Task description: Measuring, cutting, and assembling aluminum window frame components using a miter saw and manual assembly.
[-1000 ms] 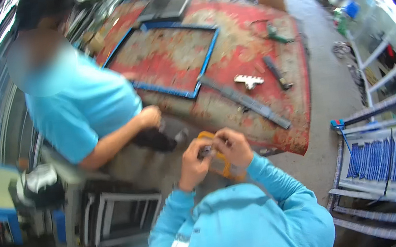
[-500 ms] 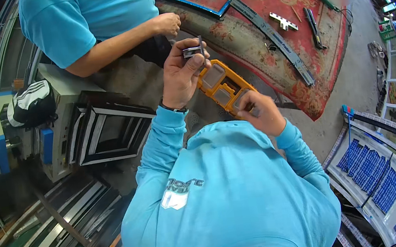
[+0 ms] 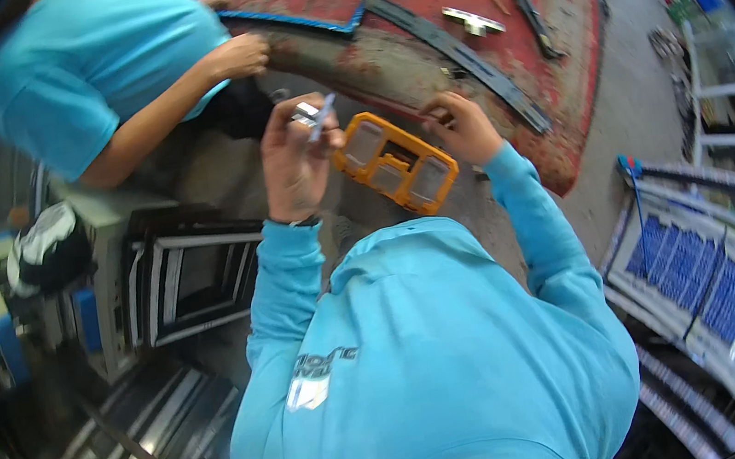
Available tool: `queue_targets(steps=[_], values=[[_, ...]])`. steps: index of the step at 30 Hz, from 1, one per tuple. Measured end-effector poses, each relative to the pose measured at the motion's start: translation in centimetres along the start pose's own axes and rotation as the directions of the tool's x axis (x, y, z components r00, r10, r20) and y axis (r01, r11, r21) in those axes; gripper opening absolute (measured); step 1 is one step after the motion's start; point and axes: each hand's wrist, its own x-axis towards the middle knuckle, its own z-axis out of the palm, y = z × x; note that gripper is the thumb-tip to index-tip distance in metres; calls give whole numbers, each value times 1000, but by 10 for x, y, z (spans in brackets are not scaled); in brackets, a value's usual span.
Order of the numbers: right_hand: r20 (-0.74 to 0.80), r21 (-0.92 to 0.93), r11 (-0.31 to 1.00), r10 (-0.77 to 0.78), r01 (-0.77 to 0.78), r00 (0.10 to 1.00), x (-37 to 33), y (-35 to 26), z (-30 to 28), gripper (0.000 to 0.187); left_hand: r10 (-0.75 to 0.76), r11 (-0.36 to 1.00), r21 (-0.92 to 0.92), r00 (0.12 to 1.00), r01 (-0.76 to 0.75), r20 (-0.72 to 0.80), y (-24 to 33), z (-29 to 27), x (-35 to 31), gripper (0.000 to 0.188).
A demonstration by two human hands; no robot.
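Observation:
My left hand (image 3: 293,170) is raised and closed on a small silver metal bracket (image 3: 313,118), gripped between thumb and fingers. Right beside that hand is a yellow organizer case (image 3: 447,184) with clear lid windows; its left end meets my fingers in the picture, and what holds it up is hidden. My right hand (image 3: 468,128) is beyond the case's right end, near the table edge. Its fingers are bent toward the thumb, and blur hides anything small between them.
A table with a worn red patterned cover (image 3: 552,149) bears a long dark strip (image 3: 456,55), a silver fitting (image 3: 474,20), a black tool (image 3: 535,22) and a blue-edged frame (image 3: 350,26). A co-worker's hand (image 3: 241,56) is at far left. Dark frames (image 3: 198,284) lean at left.
My right hand has left the case and moved up toward the table. The bracket in my left hand has tilted. The whole view has shifted, moving the table and co-worker leftward.

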Motion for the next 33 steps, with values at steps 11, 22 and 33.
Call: queue_targets(steps=[11, 22, 33], values=[[-71, -728, 633, 310, -262, 948, 80, 158, -12, 38, -89, 978, 175, 986, 113, -138, -16, -1, 8, 31], [-179, -479, 824, 244, -301, 953, 75, 137, -33, 44, 8, 998, 58, 999, -5, -37, -20, -42, 31, 35], [148, 869, 367, 446, -331, 883, 60, 47, 16, 27, -132, 735, 628, 962, 257, -238, -47, -5, 70, 47]])
